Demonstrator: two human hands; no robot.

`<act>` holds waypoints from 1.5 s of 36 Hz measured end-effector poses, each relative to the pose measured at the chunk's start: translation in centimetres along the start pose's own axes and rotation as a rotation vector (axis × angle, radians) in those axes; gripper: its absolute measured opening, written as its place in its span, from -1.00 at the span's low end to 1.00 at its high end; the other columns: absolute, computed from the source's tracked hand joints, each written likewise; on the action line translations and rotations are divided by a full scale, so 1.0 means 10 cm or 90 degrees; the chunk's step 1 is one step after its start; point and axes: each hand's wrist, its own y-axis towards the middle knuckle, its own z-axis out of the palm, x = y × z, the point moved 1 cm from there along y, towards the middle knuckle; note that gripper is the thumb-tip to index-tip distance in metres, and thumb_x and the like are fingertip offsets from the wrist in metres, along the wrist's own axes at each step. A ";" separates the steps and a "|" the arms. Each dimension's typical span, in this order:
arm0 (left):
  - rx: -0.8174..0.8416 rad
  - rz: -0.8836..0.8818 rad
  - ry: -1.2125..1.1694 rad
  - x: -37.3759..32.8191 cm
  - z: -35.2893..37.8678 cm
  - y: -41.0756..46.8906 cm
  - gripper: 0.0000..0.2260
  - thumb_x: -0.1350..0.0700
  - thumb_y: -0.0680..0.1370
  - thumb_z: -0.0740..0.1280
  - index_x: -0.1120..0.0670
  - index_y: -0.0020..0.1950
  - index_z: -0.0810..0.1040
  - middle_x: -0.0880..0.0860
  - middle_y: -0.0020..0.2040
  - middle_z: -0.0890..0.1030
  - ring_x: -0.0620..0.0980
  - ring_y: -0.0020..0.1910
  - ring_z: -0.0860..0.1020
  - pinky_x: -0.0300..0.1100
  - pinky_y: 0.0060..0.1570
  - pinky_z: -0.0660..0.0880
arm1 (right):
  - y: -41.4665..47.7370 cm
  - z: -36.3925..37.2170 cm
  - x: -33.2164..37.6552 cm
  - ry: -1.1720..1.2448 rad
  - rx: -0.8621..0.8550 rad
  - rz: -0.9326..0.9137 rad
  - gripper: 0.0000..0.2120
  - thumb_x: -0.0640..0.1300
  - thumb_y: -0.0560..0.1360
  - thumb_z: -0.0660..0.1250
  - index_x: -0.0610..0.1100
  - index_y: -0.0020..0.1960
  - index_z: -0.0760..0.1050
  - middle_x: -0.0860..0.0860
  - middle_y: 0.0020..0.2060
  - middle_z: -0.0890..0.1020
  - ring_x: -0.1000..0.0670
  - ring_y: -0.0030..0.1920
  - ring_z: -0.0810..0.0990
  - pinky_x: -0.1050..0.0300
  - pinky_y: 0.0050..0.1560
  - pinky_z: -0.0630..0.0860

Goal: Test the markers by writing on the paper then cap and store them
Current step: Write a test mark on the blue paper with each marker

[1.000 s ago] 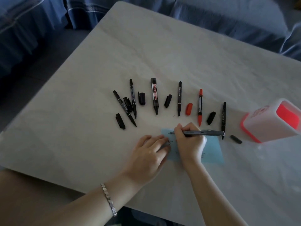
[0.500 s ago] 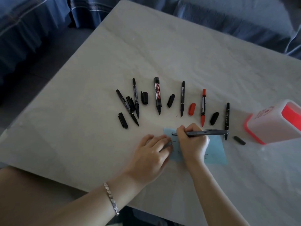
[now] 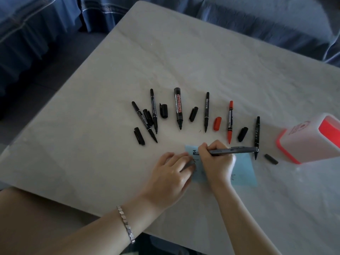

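Observation:
A light blue paper (image 3: 242, 170) lies on the white table (image 3: 165, 61), with black marks near its top left corner. My right hand (image 3: 217, 162) grips a grey pen (image 3: 237, 150), tip down on the paper. My left hand (image 3: 171, 177) rests flat with fingertips on the paper's left edge. Above them several uncapped markers lie in a row: thin black ones (image 3: 144, 121), a thick whiteboard marker (image 3: 178, 107), a red marker (image 3: 230, 121) and a black one (image 3: 257, 133) at the right. Loose black caps (image 3: 163, 110) and a red cap (image 3: 217, 123) lie between them.
A white and orange-red holder (image 3: 309, 138) lies on its side at the right edge of the table. A small black cap (image 3: 271, 159) lies just in front of it. Blue fabric (image 3: 46, 24) surrounds the table at the back and left.
The pen tip has shifted slightly on the paper and more black strokes show near the paper's top left corner. My left hand stays on the paper.

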 end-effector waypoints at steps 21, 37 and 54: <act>-0.001 0.007 0.001 0.01 -0.01 -0.01 -0.76 0.09 0.48 0.22 0.07 -0.08 0.68 0.03 -0.01 0.67 -0.01 0.06 0.62 -0.13 0.11 0.35 | -0.05 -0.18 0.02 0.192 -0.118 0.135 -0.72 -0.19 0.44 0.36 -0.10 -0.39 0.37 -0.09 -0.51 0.46 -0.04 -0.44 0.44 0.14 -0.37 0.39; -0.005 0.024 0.029 0.00 -0.02 -0.02 -0.74 0.12 0.48 0.20 0.12 -0.06 0.68 0.07 0.01 0.67 0.03 0.00 0.64 -0.13 0.10 0.39 | 0.21 -1.55 -0.35 -0.178 0.035 -0.193 -0.74 -0.36 0.40 0.25 -0.16 0.01 0.60 0.03 -0.10 0.59 0.20 -0.05 0.49 0.58 0.06 0.33; -0.043 0.026 0.008 0.00 -0.01 -0.01 -0.75 0.12 0.47 0.21 0.13 -0.06 0.68 0.08 0.01 0.66 -0.02 -0.01 0.59 -0.14 0.06 0.42 | 0.32 -1.70 -0.51 -0.308 0.062 0.075 -0.80 -0.22 0.47 0.33 -0.12 0.08 0.49 -0.11 -0.04 0.62 -0.13 -0.12 0.54 0.07 -0.08 0.47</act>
